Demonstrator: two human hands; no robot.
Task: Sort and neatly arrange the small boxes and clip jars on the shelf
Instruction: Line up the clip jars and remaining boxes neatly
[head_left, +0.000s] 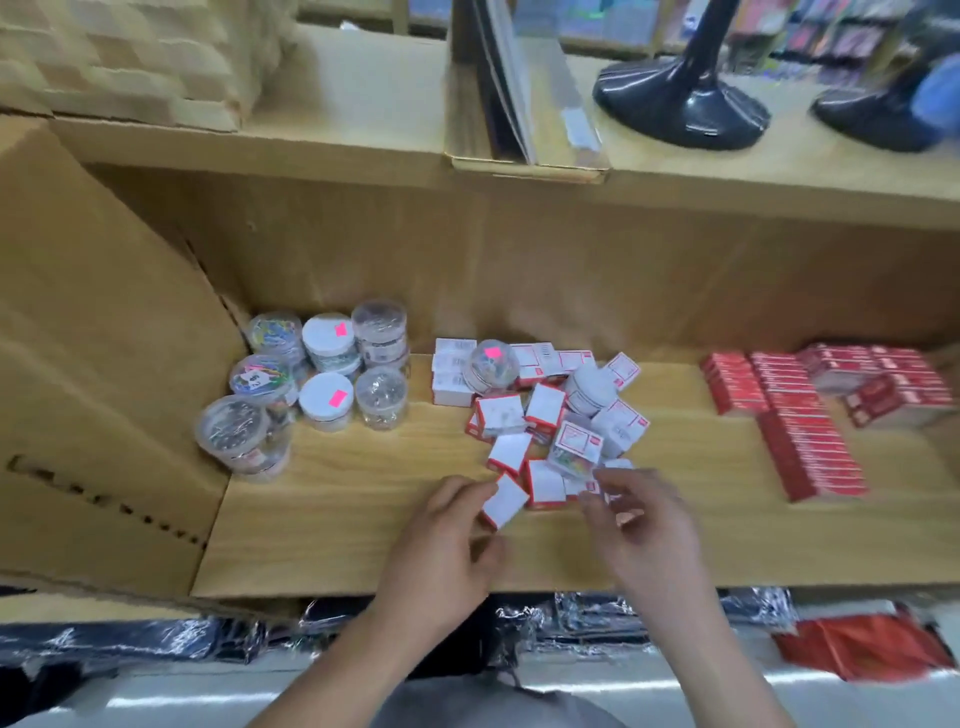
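Boxes sit in a heap on the shelf. At the heap's near edge my left hand pinches one box; my right hand curls its fingers, too blurred to tell their hold. A tug may roll the jar lodged in the heap.

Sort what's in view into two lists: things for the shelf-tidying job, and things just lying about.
Job: loose boxes; held box in left hand; clip jars; two stray jars among the boxes.
Lying about: black stands; cardboard; red packet below.
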